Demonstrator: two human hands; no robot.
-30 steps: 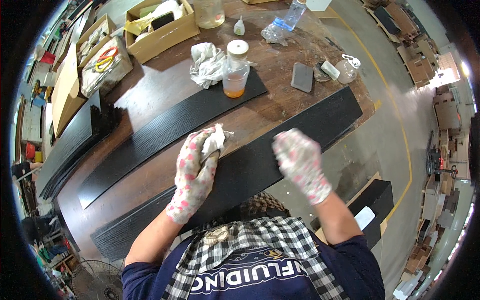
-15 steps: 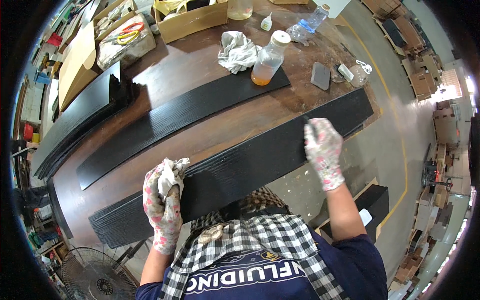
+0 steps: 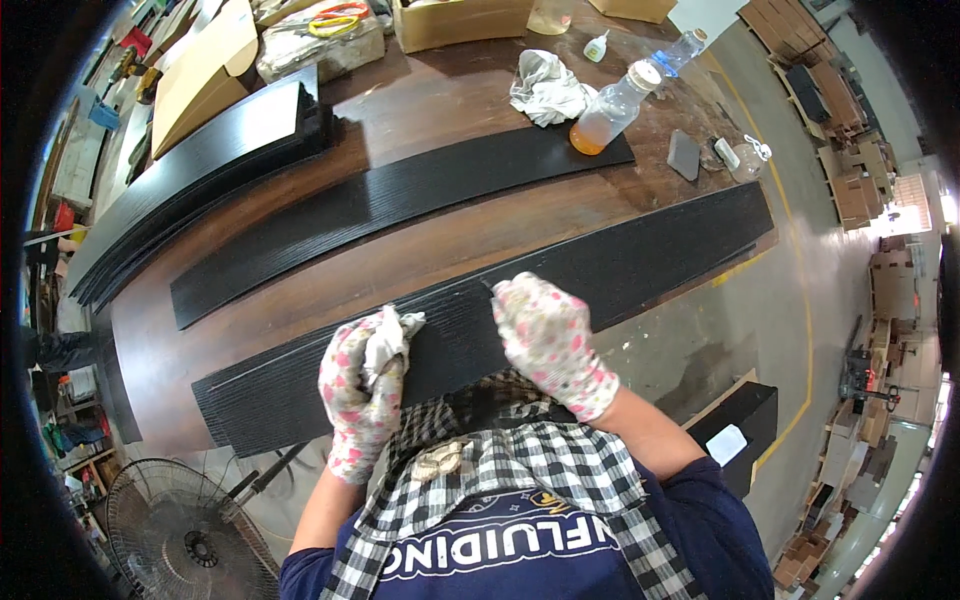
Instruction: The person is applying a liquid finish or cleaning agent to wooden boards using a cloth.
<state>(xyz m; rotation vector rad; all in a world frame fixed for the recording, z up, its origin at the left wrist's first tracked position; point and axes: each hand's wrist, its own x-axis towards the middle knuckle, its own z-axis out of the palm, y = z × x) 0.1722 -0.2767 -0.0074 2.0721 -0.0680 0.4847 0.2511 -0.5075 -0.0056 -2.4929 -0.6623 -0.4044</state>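
Observation:
In front of me lies a long black board point(image 3: 640, 255) with a grooved wood-grain face, on top of at least one more board. My left hand point(image 3: 362, 395), in a white glove with pink spots, is closed around a crumpled white rag point(image 3: 390, 338) at the board's near edge, left of its middle. My right hand point(image 3: 548, 340), gloved alike, is closed over the middle of the same board. A small dark tip point(image 3: 488, 286) sticks out from its fingers; the rest is hidden, so its kind is unclear.
Beyond lies another black board point(image 3: 400, 195), with a bottle of orange liquid point(image 3: 612, 112) and a white cloth point(image 3: 548, 88) at its right end. Stacked black boards point(image 3: 205, 165) stand far left. A grey block point(image 3: 683, 155) lies right; a fan point(image 3: 195, 530) stands lower left.
My right hand has moved left along the board, from its right part to the middle. My left hand, still with the rag, sits slightly further right in the view, which itself has shifted.

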